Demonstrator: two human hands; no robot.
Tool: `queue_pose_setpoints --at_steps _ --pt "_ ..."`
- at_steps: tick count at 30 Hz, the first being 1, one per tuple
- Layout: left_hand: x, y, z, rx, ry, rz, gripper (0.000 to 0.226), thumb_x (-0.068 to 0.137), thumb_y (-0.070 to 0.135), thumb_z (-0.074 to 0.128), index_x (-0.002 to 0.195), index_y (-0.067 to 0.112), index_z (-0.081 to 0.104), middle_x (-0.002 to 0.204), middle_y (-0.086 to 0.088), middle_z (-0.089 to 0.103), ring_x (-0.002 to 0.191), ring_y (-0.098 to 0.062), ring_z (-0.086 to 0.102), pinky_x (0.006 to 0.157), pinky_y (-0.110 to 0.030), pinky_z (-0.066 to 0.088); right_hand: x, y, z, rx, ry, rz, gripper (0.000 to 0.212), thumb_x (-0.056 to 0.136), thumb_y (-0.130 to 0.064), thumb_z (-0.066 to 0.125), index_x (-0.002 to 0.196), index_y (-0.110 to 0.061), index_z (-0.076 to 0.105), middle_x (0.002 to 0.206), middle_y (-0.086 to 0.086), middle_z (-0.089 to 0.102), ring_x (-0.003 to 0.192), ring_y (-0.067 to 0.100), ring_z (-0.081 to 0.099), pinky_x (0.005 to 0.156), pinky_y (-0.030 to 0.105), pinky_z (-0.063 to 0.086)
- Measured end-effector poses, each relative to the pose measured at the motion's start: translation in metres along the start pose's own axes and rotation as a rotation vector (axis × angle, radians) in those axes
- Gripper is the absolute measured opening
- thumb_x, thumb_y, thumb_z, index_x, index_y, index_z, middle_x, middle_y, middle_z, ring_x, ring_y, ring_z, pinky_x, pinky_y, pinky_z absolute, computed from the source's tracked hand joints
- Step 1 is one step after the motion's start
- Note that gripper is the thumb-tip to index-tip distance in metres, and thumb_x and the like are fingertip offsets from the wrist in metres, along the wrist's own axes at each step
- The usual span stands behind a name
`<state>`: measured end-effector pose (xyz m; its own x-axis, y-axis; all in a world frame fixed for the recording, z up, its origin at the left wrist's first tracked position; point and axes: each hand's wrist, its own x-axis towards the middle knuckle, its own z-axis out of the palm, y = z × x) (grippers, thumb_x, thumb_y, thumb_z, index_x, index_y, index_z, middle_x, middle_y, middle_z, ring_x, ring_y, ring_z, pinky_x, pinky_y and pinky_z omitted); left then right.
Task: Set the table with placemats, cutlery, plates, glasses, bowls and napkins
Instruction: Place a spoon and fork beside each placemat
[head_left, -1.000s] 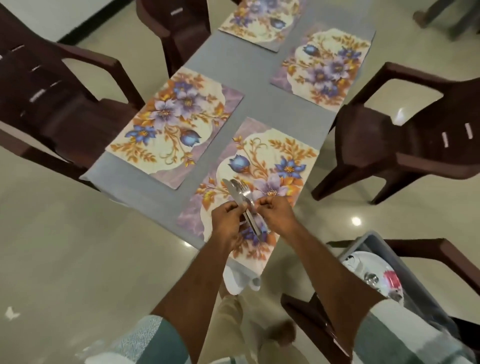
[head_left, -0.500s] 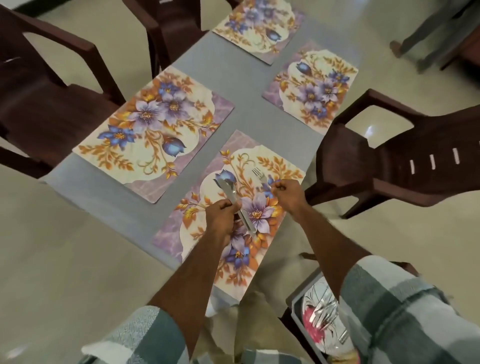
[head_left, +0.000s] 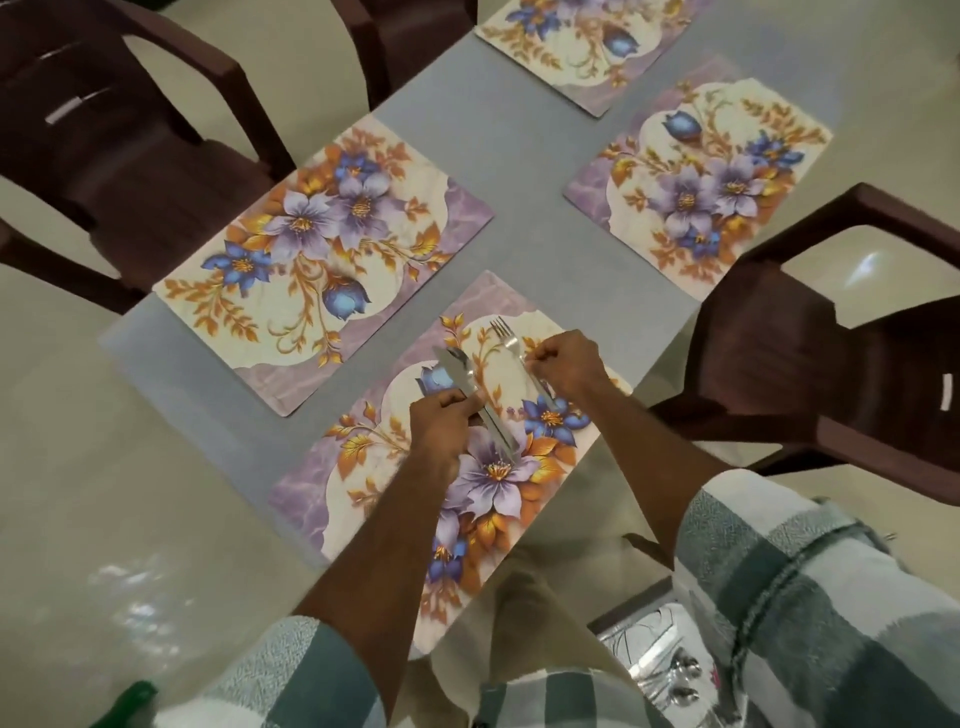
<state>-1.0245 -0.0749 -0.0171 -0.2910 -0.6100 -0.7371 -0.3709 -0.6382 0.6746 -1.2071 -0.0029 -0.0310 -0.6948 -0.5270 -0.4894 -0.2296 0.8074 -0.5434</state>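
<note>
Overhead, head cam: grey rectangular table (head_left: 519, 171) laid with four floral placemats, purple, blue and orange blooms on cream. Nearest floral placemat (head_left: 395, 467) under both hands; second mat (head_left: 322, 244) to its left, third (head_left: 696, 176) beyond on the right, fourth (head_left: 582, 47) at far end, partly cut off by frame edge.

Left hand (head_left: 441, 426) over nearest mat, fingers curled round the handles of a steel table knife (head_left: 457, 382) and steel spoon (head_left: 462, 364), gripped together, blade and bowl pointing away from the person, handles sticking out toward the body. Whether knife and spoon tips touch the mat: can't tell.

Right hand (head_left: 563, 364) over right half of same mat, fingers and thumb pinching the handle of a steel fork (head_left: 511, 345), tines aimed at far edge of mat, fork lying along or just above mat's right side; contact w/ mat not clear.

Both forearms bare, sleeves of green-and-white checked shirt (head_left: 810, 597) rolled up near lower frame.

Dark brown plastic armchairs round the table: one at left (head_left: 119, 156), one at right (head_left: 841, 358), another at top (head_left: 410, 31), partly seen.

Bottom right, just beside right sleeve: grey tray (head_left: 631, 605) w/ more shiny cutlery, mostly hidden by sleeve. Glossy cream tiled floor (head_left: 104, 519) around, green object at bottom-left edge, unidentifiable.
</note>
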Motion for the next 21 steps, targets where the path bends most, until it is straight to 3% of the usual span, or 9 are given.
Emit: queue_pose_setpoints --at_steps 2,5,7,11,14,19,21 --pt "0.000 0.003 0.006 0.015 0.024 0.007 0.010 0.088 0.007 0.076 0.083 -0.001 0.072 0.069 -0.012 0.066 0.048 -0.013 0.054 0.038 -0.014 0.038 0.003 0.000 -0.002 -0.035 -0.060 -0.029 0.016 0.082 -0.018 0.081 0.098 -0.012 0.081 0.100 0.006 0.078 0.101 0.020 0.070 0.089 0.019 0.045" --pt "-0.001 0.004 0.013 0.032 0.049 0.010 0.014 0.087 0.010 0.077 0.075 0.008 0.071 0.069 -0.010 0.066 0.057 -0.017 0.056 0.039 -0.015 0.038 0.005 -0.001 -0.007 -0.059 -0.080 -0.072 0.015 0.083 -0.014 0.080 0.097 -0.012 0.081 0.099 0.006 0.078 0.100 0.017 0.070 0.083 0.013 0.041" --pt "0.000 0.006 0.018 0.011 0.048 0.009 0.014 0.087 0.009 0.078 0.077 0.002 0.071 0.069 -0.013 0.064 0.056 -0.020 0.055 0.039 -0.014 0.037 0.006 -0.003 -0.010 -0.087 -0.089 -0.099 0.014 0.084 -0.013 0.078 0.097 -0.011 0.081 0.100 0.006 0.078 0.099 0.017 0.070 0.080 0.012 0.039" --pt "0.002 0.008 0.028 -0.028 0.034 0.002 0.020 0.088 0.004 0.075 0.073 -0.002 0.064 0.058 -0.012 0.056 0.038 -0.014 0.049 0.037 -0.016 0.037 0.008 -0.005 -0.009 -0.160 -0.100 -0.151 0.011 0.086 -0.013 0.075 0.094 -0.013 0.082 0.097 0.004 0.078 0.096 0.019 0.070 0.082 0.019 0.044" --pt "0.005 0.008 0.032 -0.024 0.028 -0.013 0.022 0.089 0.008 0.075 0.072 0.000 0.063 0.059 -0.013 0.058 0.045 -0.020 0.049 0.039 -0.017 0.039 0.008 -0.005 -0.005 -0.186 -0.093 -0.183 0.011 0.086 -0.012 0.072 0.091 -0.015 0.082 0.093 0.003 0.078 0.096 0.021 0.069 0.086 0.024 0.051" --pt "0.009 0.005 0.033 0.002 0.035 -0.031 0.017 0.087 0.016 0.078 0.086 0.001 0.070 0.068 -0.010 0.065 0.053 -0.018 0.054 0.039 -0.013 0.037 0.003 -0.001 -0.008 -0.048 0.032 -0.234 0.008 0.086 -0.013 0.075 0.091 -0.011 0.081 0.090 0.005 0.078 0.084 0.018 0.071 0.084 0.029 0.055" --pt "0.011 0.005 0.033 0.009 0.038 -0.041 0.016 0.087 0.017 0.078 0.086 0.003 0.071 0.067 -0.007 0.065 0.052 -0.015 0.053 0.042 -0.015 0.039 -0.006 -0.001 -0.008 0.077 0.000 -0.277 0.009 0.086 -0.017 0.077 0.088 -0.010 0.081 0.084 0.003 0.077 0.075 0.012 0.070 0.078 0.030 0.057"
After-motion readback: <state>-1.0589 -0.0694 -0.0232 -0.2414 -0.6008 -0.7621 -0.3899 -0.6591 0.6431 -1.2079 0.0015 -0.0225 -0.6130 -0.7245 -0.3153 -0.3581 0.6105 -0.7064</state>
